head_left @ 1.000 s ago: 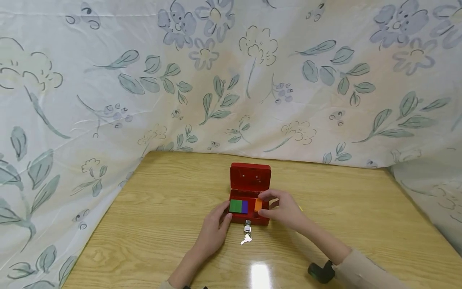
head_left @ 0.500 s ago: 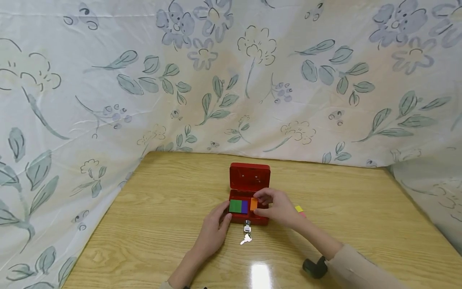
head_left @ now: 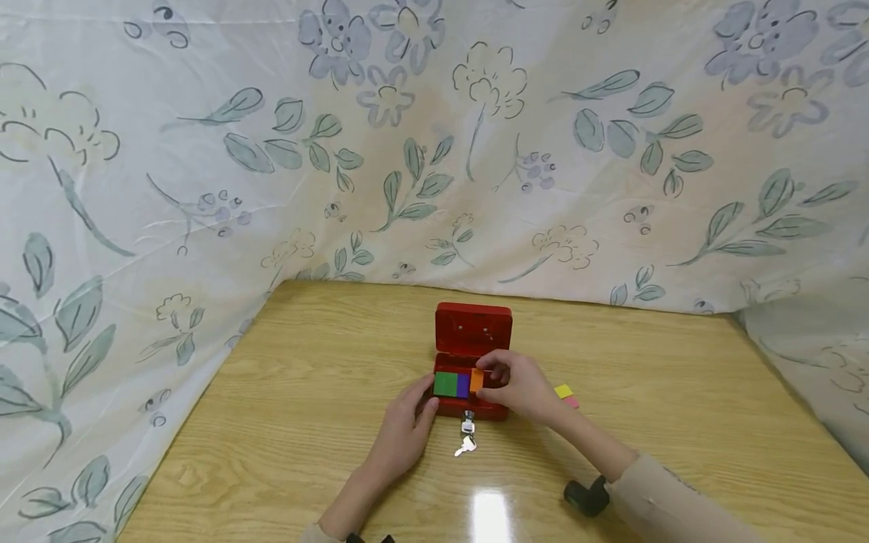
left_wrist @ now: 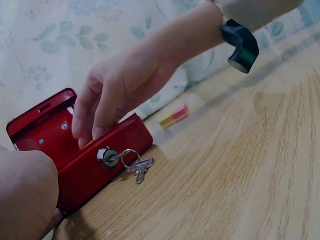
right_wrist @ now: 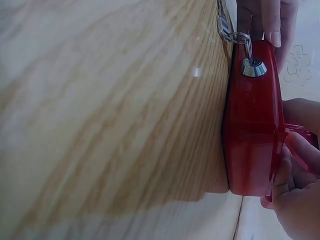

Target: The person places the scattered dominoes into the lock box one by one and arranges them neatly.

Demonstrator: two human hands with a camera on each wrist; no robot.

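A red metal cash box [head_left: 449, 408] stands on the table with its lid [head_left: 473, 329] raised. Inside, on the left, a green block [head_left: 445, 385] sits against a purple block [head_left: 463, 385]. My right hand [head_left: 526, 388] reaches in from the right and pinches an orange block [head_left: 477, 379] between thumb and fingers, just right of the purple one. My left hand [head_left: 405, 422] holds the box's left end, thumb at the front corner. A key [left_wrist: 114, 157] is in the front lock, with another key [left_wrist: 142, 169] hanging from its ring. The box wall hides most of the orange block in the left wrist view.
A yellow and pink piece [head_left: 566, 395] lies on the wooden table [head_left: 305, 362] to the right of the box, beside the right forearm. A dark device [head_left: 585, 496] is strapped at the right wrist. Floral cloth [head_left: 380, 188] hangs behind the table.
My right hand has moved left inside the box with the orange block, bringing it close to the purple block. More of the yellow and pink piece shows. My left hand stays on the box.
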